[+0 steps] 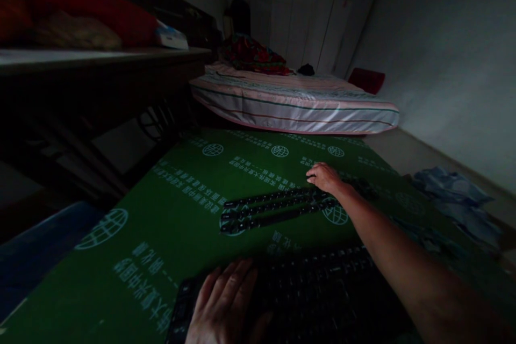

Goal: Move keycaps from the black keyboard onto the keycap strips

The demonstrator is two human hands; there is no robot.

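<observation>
A black keyboard (306, 295) lies at the near edge of the green printed board, and its near part is too dark to make out well. My left hand (226, 301) rests on the keyboard's left end, fingers stretched out flat. Beyond it, loose black keycaps (270, 207) are laid out in long rows on the board. Over the right end of these rows is my right hand (324, 176), its fingers curled together in a pinch. Whatever is between the fingertips is too small to see. More dark pieces (365, 188) lie behind my right wrist.
The green board (169, 236) spans the foreground. A striped bed (294, 105) stands behind it. On the left is a table (100, 56) holding red cloth (97, 8) and a box (172, 36). Pale cloth (455, 193) lies at right, a blue container (44, 247) at lower left.
</observation>
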